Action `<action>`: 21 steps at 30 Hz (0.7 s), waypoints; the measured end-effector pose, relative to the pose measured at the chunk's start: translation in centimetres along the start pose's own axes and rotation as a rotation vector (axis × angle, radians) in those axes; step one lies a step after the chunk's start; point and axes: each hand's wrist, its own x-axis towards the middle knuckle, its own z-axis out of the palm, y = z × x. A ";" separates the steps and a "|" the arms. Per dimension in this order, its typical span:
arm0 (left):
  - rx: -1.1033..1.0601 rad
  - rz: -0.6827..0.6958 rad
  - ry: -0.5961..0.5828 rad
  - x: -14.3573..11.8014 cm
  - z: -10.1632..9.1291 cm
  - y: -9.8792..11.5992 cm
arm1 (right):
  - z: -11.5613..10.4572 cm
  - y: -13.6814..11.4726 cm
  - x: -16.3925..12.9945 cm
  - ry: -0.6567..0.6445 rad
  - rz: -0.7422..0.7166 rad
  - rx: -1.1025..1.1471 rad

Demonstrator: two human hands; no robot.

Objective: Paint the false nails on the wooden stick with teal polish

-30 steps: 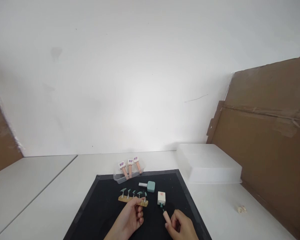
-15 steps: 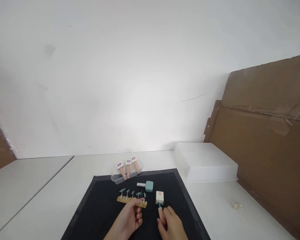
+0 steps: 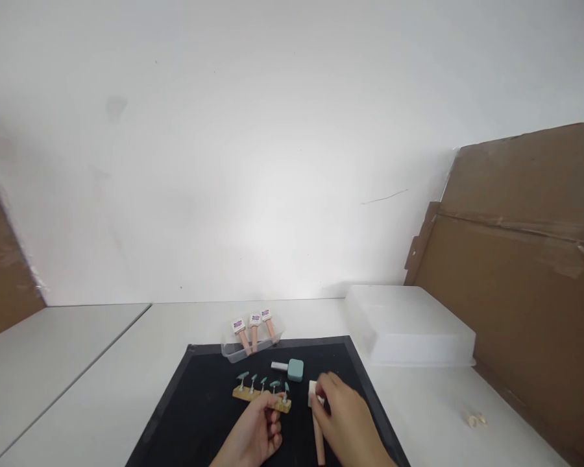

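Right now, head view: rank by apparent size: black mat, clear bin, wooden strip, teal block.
1. black mat, largest, though its near end runs out of frame.
2. clear bin, upside down at the right.
3. wooden strip, touched by the left hand.
4. teal block, smallest.

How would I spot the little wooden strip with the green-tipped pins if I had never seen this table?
Look at the black mat on the white table. Near its middle, touching the left hand, lies a wooden strip. Unlike the teal block behind it, it carries a row of five small green tips on metal pins.
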 end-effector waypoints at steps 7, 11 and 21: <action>0.077 0.042 -0.002 -0.1 0.1 0.3 | 1.8 -2.0 8.6 -0.211 -0.198 -0.040; 0.119 0.104 -0.014 -0.1 0.0 0.6 | 4.3 -2.4 10.4 -0.324 -0.235 -0.085; 0.126 0.225 -0.048 0.6 -0.7 1.0 | 3.0 -0.6 9.2 -0.182 -0.221 -0.057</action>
